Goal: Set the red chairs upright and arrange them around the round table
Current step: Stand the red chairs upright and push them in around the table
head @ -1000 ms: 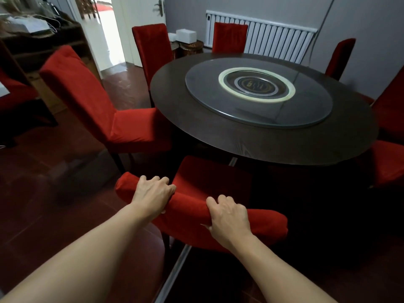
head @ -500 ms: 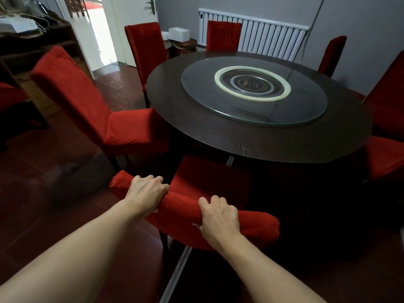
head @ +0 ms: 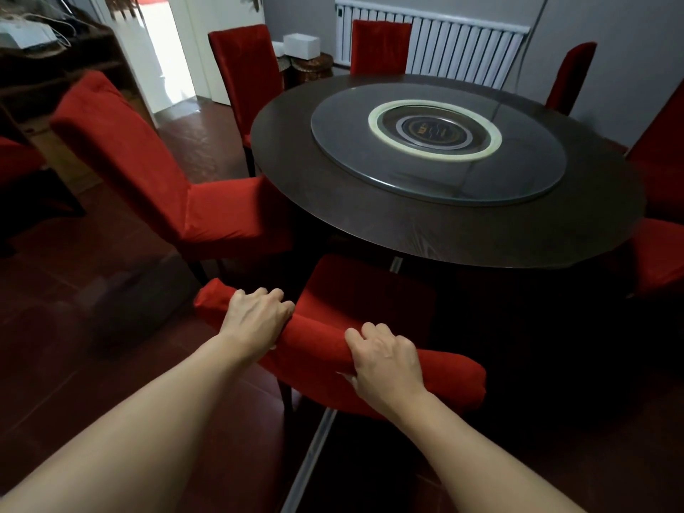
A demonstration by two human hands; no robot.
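Note:
A red chair (head: 362, 301) stands upright in front of me, its seat reaching under the near edge of the dark round table (head: 425, 231). My left hand (head: 257, 314) grips the top of its backrest near the left end. My right hand (head: 386, 359) grips the same top edge further right. Another red chair (head: 155, 179) stands upright at the table's left side. More red chairs stand upright round the table: one at the far left (head: 246, 72), one at the back (head: 381, 48), one at the back right (head: 570, 79).
A glass turntable (head: 436, 142) lies on the table. Two more red chairs (head: 662, 201) crowd the right edge. A white radiator (head: 462, 53) lines the back wall. A dark sideboard (head: 44, 90) stands at the left, an open doorway (head: 163, 50) behind it. The floor is dark red tile.
The chair with both hands on its backrest has edged slightly towards the table and to the left. The grip of both hands is unchanged.

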